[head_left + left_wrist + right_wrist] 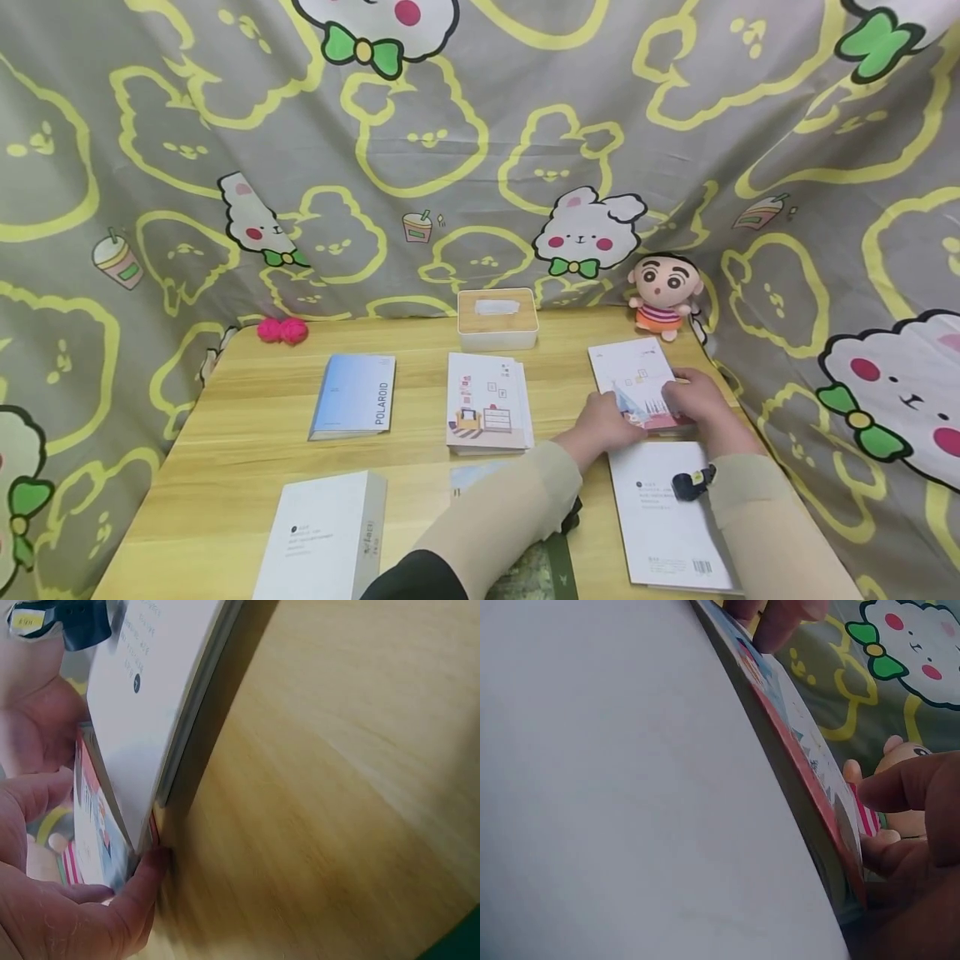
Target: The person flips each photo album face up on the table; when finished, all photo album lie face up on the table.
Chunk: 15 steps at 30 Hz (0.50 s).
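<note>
The wooden counter (pixel 420 392) is laid with books, placed here by the tissue box (pixel 497 340). A thick white volume (pixel 315 533) is laid well nearer than the tissue box, to its left; a white book (pixel 667 525), barcode showing, is laid nearer and to its right. The illustrated book (pixel 630 362) is held to the right of the tissue box and slightly nearer; whether it is lifted cannot be told. By the left hand (pixel 607 425), barely parted, its left edge is pinched; by the right hand (pixel 705 396), curled, its right edge is gripped. A doll (pixel 663 296) is seated to the right of the tissue box. The step in hand is judged to be a two-handed positioning of the illustrated book; for the next move, even pressure and squared edges seem called for.
</note>
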Motion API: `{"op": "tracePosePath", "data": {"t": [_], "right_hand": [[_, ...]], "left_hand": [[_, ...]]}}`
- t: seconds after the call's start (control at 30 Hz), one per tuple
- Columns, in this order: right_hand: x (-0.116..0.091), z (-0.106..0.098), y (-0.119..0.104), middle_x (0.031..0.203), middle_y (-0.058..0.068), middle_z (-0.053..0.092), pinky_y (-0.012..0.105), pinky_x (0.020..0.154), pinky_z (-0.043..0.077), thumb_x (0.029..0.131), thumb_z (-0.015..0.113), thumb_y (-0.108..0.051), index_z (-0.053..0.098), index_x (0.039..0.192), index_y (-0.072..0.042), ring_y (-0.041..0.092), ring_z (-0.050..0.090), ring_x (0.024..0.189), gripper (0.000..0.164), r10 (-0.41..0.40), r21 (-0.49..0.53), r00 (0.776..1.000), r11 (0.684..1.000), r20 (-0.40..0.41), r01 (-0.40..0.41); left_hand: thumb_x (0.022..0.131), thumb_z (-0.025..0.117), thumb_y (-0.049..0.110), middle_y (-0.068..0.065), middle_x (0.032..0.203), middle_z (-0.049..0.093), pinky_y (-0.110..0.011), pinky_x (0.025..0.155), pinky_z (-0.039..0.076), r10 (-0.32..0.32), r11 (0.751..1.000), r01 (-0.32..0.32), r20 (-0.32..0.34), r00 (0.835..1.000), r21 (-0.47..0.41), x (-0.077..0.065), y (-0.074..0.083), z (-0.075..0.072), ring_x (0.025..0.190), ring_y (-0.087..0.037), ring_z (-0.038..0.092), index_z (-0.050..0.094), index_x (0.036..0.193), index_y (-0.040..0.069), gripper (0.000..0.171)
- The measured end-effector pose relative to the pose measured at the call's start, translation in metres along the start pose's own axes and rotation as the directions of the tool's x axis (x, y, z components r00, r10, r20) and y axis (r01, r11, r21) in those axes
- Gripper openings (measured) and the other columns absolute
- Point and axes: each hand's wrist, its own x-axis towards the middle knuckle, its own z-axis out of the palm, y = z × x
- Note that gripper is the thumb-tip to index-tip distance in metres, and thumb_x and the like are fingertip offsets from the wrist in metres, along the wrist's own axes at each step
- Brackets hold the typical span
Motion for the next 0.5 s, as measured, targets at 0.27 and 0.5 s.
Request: {"op": "tracePosePath", "data": {"t": [0.27,0.5], "right_hand": [[-0.011,-0.006,-0.003,0.145,0.029,0.048,0.031,0.074,0.05,0.099,0.054,-0.019,0.037,0.16,0.005,0.032,0.056,0.108,0.068,-0.01,0.12,1.0,0.993,-0.005,0.01],[-0.024,-0.015,-0.014,0.145,0.032,0.053,0.027,0.071,0.055,0.109,0.052,-0.029,0.038,0.161,0.001,0.015,0.063,0.092,0.062,-0.144,0.151,0.99,0.978,-0.006,0.143]], "left_hand": [[0.081,0.092,0.029,-0.005,0.121,0.061,-0.026,0.098,0.05,-0.038,0.996,0.037,-0.005,0.999,-0.084,0.002,-0.005,-0.002,0.102,-0.013,0.054,0.062,0.142,0.009,0.071],[0.095,0.076,0.032,-0.014,0.143,0.057,-0.03,0.111,0.045,-0.017,1.0,0.017,0.015,1.0,-0.01,0.007,-0.012,-0.006,0.124,-0.019,0.056,0.055,0.154,0.009,0.066]]}}
